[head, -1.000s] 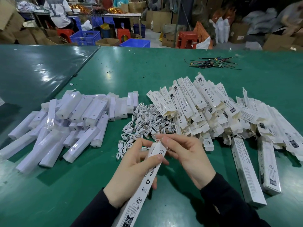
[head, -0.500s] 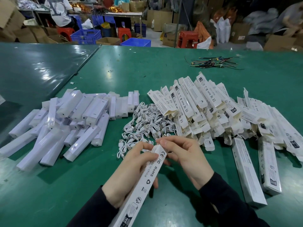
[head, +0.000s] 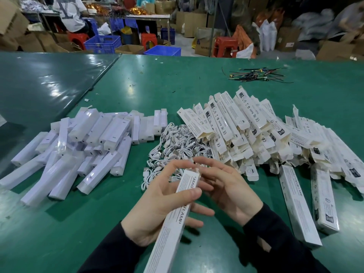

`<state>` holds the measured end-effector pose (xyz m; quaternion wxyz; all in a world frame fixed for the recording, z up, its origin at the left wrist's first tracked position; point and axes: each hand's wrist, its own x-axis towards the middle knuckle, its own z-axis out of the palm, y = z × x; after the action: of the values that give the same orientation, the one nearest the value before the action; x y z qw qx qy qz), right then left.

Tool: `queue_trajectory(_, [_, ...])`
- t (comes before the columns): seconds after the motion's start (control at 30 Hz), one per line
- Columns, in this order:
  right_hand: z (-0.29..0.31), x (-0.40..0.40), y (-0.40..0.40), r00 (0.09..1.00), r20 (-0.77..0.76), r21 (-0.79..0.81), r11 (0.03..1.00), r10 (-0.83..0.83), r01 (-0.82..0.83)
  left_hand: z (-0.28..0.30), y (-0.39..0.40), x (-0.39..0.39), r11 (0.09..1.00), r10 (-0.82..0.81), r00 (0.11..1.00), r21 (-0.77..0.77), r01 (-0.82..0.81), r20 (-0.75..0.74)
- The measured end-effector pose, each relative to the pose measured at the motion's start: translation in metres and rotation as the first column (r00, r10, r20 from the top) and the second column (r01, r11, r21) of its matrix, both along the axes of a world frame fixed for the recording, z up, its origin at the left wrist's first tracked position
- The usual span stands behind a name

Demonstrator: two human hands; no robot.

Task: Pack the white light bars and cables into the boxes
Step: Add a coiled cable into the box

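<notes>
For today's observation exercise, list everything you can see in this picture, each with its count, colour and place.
light bars: a heap, white, left on the table
cables: a tangled pile, white, middle, between bars and boxes
open boxes: a large heap, white with black print, right of the cables
closed boxes: two, white, lying near the right edge
loose wires: one bundle, dark and mixed colours, far side
table: green
stools: red, on the floor behind
crates: blue, behind
held box: one, white
left hand: grips the held box
right hand: fingers at the box's top end
</notes>
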<state>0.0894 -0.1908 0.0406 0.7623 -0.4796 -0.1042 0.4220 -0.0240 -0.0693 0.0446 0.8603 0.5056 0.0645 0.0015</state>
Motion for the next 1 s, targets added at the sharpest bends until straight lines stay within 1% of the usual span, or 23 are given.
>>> queue_trajectory(0.07, [0.000, 0.000, -0.001, 1.000, -0.004, -0.008, 1.000, 0.009, -0.009, -0.002, -0.002, 0.000, 0.997, 0.030, 1.000, 0.072, -0.030, 0.004])
queue_trajectory(0.2, [0.000, -0.002, 0.000, 1.000, 0.000, -0.026, 1.000, 0.011, -0.011, -0.005, -0.004, 0.001, 0.990, 0.075, 0.997, 0.118, -0.076, 0.013])
queue_trajectory(0.33, [0.002, -0.003, -0.001, 1.000, -0.012, -0.037, 0.999, 0.021, -0.021, -0.009, -0.005, 0.001, 0.967, 0.104, 0.994, 0.231, -0.111, 0.043])
queue_trajectory(0.53, [0.002, -0.004, -0.001, 0.999, 0.030, -0.052, 0.998, 0.030, -0.028, -0.013, -0.004, 0.001, 0.949, 0.138, 0.988, 0.277, -0.153, 0.072])
queue_trajectory(0.7, [0.001, -0.006, -0.002, 0.995, 0.087, -0.056, 0.998, 0.042, -0.037, -0.018, -0.006, 0.002, 0.948, 0.156, 0.984, 0.268, -0.174, 0.088])
queue_trajectory(0.8, [0.001, -0.006, -0.003, 0.992, 0.123, -0.068, 0.998, 0.015, -0.007, -0.019, -0.006, 0.002, 0.953, 0.146, 0.985, 0.253, -0.166, 0.095])
queue_trajectory(1.0, [0.000, -0.009, -0.002, 0.976, 0.216, -0.044, 0.999, -0.019, 0.030, -0.019, -0.005, 0.002, 0.964, 0.149, 0.986, 0.211, -0.163, 0.079])
